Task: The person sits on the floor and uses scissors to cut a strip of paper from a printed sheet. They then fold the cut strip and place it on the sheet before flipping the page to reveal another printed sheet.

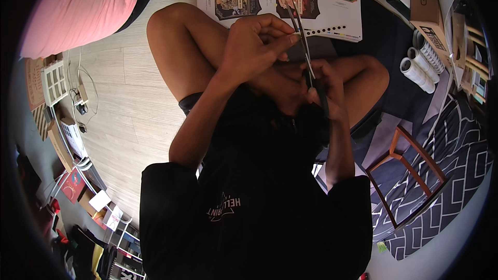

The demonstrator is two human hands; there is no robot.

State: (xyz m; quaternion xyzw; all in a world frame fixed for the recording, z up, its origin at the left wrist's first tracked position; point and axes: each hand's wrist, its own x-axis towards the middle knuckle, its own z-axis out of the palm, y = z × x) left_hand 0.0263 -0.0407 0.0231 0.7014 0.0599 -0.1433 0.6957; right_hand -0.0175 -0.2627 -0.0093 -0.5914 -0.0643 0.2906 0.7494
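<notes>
My right hand (328, 84) is closed around the handles of a pair of scissors (307, 54), the long blades pointing away from me and slightly apart. To the left of the blades, my left hand (254, 44) is pinched at the fingertips. Its thumb and forefinger meet right beside the blades, on something too small to make out. Beyond both hands lies a stack of white printed sheets (266, 26) with several dark ornate label designs and a row of black dots. The scissor tips reach over the near part of the top sheet.
My crossed legs (181, 41) are under my hands. Pink cloth (85, 8) bulges in at the far left. On the right are white paper rolls (419, 75), a cardboard box (429, 21), a wooden frame (415, 171) and patterned bedding (456, 192). Cables (83, 91) trail over the left floor.
</notes>
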